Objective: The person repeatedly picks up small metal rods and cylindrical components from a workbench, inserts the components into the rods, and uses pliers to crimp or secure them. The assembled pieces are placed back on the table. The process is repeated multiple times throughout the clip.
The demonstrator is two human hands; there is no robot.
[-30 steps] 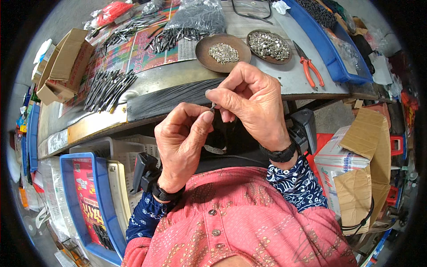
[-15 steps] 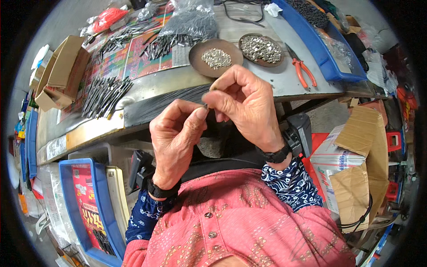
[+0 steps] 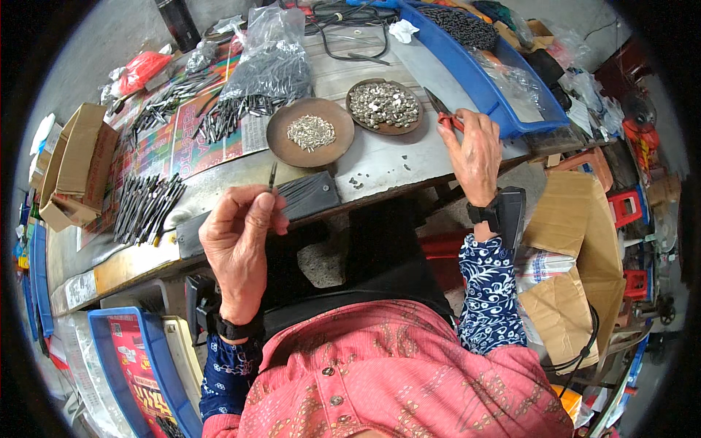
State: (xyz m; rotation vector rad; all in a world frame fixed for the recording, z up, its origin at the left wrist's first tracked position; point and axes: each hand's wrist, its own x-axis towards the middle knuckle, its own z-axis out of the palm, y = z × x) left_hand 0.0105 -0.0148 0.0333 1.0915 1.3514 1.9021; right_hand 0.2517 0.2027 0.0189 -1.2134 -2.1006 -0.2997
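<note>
My left hand [image 3: 244, 233] is raised at the table's front edge, thumb and forefinger pinching a thin dark stick [image 3: 273, 175] with its narrow end up. At the right of the table my right hand [image 3: 476, 157] closes over the red handles of a pair of pliers [image 3: 438, 104]. Their dark jaws point away from me, and the hand hides most of the handles. Between the hands lie a brown dish [image 3: 276, 146] of small silvery pins and a second dish [image 3: 385, 106] of shiny rounded metal bits. A black grooved block [image 3: 321, 191] lies just beyond my left fingertips.
Many dark sticks [image 3: 148, 208] lie in rows at the left, near an open cardboard box [image 3: 77, 160]. A plastic bag [image 3: 272, 51] of dark pieces stands behind the dishes. Blue trays [image 3: 475, 69] sit at the back right and lower left. Dark crumbs dot the table front.
My hands have come apart. The right has moved right and closed on the pliers; the left has lowered leftward, holding the thin stick upright. Dark crumbs now show on the table front.
</note>
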